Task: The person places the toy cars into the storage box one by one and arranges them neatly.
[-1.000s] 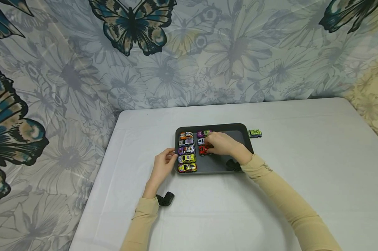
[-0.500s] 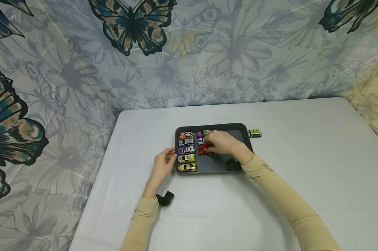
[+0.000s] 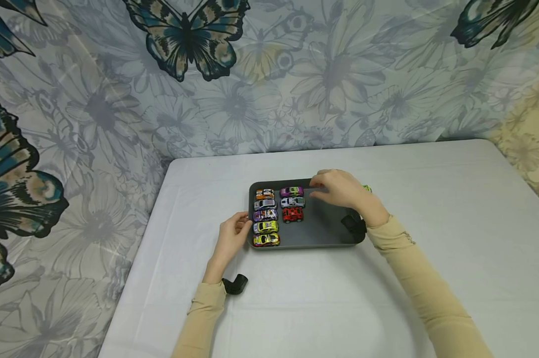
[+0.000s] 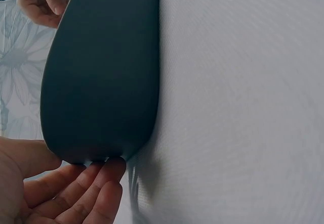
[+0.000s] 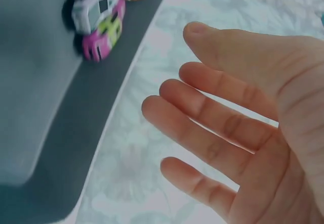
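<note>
My left hand (image 3: 233, 232) is at the left end of a dark grey tray (image 3: 314, 245). In the left wrist view its thumb and fingertips touch the tray's outer wall (image 4: 101, 82), with the fingers loosely extended. My right hand (image 3: 341, 189) hovers over the tray's far right part, holding nothing; the right wrist view shows its fingers spread. Several toy cars form a column along the tray's left side. Beside them stand a purple-and-green car (image 3: 291, 191), a white car (image 3: 293, 202) and a red car (image 3: 292, 215) in a second column.
A green toy car (image 3: 367, 188), mostly hidden behind my right hand, lies outside the tray on the right. The tray stands on a white-covered table (image 3: 296, 298). A patterned cloth with butterflies (image 3: 187, 40) hangs behind it. Each wrist bears a black camera mount (image 3: 235, 284).
My right hand has let go of the red car and moved right and back, uncovering the second column of cars. The left hand stays at the tray's left end.
</note>
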Tool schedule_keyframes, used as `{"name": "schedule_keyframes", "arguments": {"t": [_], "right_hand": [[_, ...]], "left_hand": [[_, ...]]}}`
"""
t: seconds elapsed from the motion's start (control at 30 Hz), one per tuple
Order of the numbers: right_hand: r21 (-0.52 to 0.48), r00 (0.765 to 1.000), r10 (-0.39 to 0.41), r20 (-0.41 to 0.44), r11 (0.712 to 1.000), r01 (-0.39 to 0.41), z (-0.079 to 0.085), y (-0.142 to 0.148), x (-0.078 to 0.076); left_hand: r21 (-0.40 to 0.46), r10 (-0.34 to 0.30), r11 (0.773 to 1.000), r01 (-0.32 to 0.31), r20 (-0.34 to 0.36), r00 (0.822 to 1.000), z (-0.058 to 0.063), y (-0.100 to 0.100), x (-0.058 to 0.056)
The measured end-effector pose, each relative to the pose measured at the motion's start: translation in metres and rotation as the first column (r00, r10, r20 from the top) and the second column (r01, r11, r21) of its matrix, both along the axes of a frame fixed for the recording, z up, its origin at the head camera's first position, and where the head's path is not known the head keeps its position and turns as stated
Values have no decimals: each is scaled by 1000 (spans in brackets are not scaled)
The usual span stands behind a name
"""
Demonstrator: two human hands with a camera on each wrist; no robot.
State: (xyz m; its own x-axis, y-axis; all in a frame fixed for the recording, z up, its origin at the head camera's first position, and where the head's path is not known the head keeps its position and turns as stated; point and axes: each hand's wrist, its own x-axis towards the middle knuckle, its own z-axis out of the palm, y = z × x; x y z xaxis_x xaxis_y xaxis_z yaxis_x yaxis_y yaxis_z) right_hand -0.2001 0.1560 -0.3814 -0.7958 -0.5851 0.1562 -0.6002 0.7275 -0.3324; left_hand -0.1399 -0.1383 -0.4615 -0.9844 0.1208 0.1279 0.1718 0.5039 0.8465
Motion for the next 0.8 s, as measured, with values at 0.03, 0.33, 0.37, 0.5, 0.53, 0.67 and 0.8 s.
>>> {"name": "schedule_keyframes", "arguments": {"t": [0.03, 0.33, 0.37, 0.5, 0.53, 0.67, 0.8], "right_hand": [[-7, 1000, -10, -5, 1000, 10, 1, 4, 0], [-15, 998, -69, -12, 998, 69, 3, 40, 1], [-16, 997, -73, -10, 997, 73, 2, 44, 1], [-27, 996, -84, -13, 996, 84, 0, 57, 2], [-32, 996, -86, -15, 996, 85, 0, 61, 2], [-33, 994, -107, -10, 994, 107, -3, 73, 2], [-27, 991, -130, 14, 991, 131, -5, 83, 3]], "left_hand": [[0, 2, 1000, -2, 3, 1000, 0, 0, 0], [-6, 9, 1000, -9, 15, 1000, -2, -1, -1], [-5, 10, 1000, -10, 18, 1000, -2, -1, -1], [-3, 5, 1000, -5, 14, 1000, -2, -1, -1], [-3, 2, 1000, -2, 11, 1000, -2, -1, -1], [2, -1, 1000, 1, 8, 1000, -1, -1, -1], [4, 9, 1000, -9, 20, 1000, -2, 0, -1]]}}
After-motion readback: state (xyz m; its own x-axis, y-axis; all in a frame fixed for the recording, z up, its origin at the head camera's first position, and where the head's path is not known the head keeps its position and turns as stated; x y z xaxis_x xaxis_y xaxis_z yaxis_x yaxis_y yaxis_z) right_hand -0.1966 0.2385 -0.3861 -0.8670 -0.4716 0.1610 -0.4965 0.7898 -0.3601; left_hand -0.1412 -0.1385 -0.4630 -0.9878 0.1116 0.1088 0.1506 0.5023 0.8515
